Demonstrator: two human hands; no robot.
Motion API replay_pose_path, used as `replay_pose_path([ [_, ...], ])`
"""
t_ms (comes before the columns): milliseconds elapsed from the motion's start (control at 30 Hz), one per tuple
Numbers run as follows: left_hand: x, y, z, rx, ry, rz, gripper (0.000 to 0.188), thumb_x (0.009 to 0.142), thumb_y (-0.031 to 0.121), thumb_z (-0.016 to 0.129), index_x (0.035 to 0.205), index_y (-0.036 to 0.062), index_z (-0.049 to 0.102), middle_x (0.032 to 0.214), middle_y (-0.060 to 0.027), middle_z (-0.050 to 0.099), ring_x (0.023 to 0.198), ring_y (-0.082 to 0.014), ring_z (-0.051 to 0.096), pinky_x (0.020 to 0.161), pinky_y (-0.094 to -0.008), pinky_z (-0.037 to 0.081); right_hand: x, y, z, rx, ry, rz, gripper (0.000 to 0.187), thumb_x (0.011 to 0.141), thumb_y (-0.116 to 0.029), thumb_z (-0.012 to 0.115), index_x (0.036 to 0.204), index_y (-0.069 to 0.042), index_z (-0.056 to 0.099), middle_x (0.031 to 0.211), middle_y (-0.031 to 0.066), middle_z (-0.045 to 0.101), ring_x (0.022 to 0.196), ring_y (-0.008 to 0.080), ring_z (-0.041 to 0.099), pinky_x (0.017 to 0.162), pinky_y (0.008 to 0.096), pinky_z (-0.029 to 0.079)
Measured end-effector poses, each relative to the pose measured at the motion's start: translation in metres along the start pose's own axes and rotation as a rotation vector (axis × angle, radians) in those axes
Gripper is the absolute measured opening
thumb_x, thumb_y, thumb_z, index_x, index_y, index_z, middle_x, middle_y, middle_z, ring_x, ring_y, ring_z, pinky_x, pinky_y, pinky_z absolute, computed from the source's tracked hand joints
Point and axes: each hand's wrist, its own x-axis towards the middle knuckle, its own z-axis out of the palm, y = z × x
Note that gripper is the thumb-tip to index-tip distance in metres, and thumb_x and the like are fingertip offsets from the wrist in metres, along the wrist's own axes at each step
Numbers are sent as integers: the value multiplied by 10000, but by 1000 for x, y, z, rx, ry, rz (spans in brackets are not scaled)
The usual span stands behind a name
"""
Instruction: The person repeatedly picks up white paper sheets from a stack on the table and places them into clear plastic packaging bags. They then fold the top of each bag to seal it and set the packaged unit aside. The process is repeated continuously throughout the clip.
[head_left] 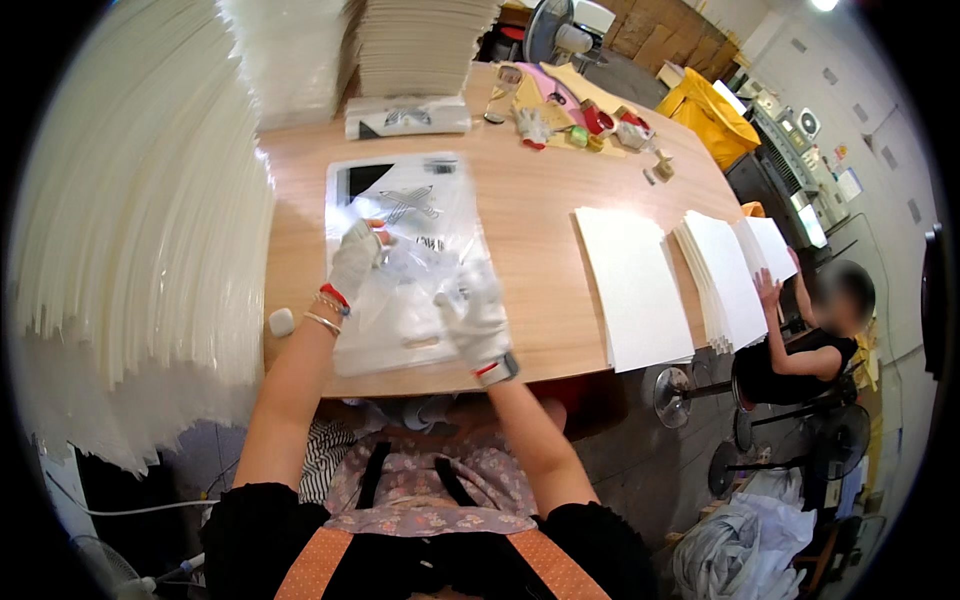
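Observation:
A clear plastic bag [400,345] with a black corner patch and a printed pencil drawing lies on the table in front of me, with part of its film raised and crinkled. My left hand [356,258], in a white glove with bare fingertips, is over the bag's left half; its thumb and forefinger close on the thin film. Over the lower right of the bag lies my right hand [476,320], also gloved, its fingers spread and slightly blurred. Whether more bags lie beneath this one, I cannot tell.
Tall piles of plastic bags [140,200] line the left side. White sheet stacks [632,290] sit at the right, where a person [815,340] handles more sheets. Tape rolls [598,120] and a drinking glass [503,92] stand farther back. A small white case [281,322] is near my left forearm.

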Motion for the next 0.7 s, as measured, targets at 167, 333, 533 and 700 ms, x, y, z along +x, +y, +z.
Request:
replay_pose_path([
  [167,-27,50,37,2,-189,1,249,887,95,565,1128,46,531,925,-40,679,607,-27,489,502,-172,382,31,-50,27,-172,-213,-141,307,807,-259,642,1073,-108,611,1079,99,623,990,277,573,865,389,451],
  [333,-52,95,51,481,-204,290,341,848,26,570,1182,-2,506,902,-60,661,619,-71,508,551,-220,437,31,-48,8,-83,-454,155,227,819,-200,615,1031,-124,642,1000,105,646,934,287,596,839,375,468],
  [533,-82,70,19,800,94,909,425,840,55,599,1239,-21,474,1077,-155,593,992,-228,572,862,-327,451,-54,42,-118,-328,-534,306,234,832,-155,546,1030,-68,634,955,179,636,925,333,600,819,415,489],
  [700,-133,77,11,606,28,662,429,857,10,572,1270,-15,459,1095,-122,586,1025,-207,558,923,-308,425,-95,116,-284,-1100,-362,478,536,742,-276,672,1222,-84,528,1290,162,497,1071,340,546,943,436,417],
])
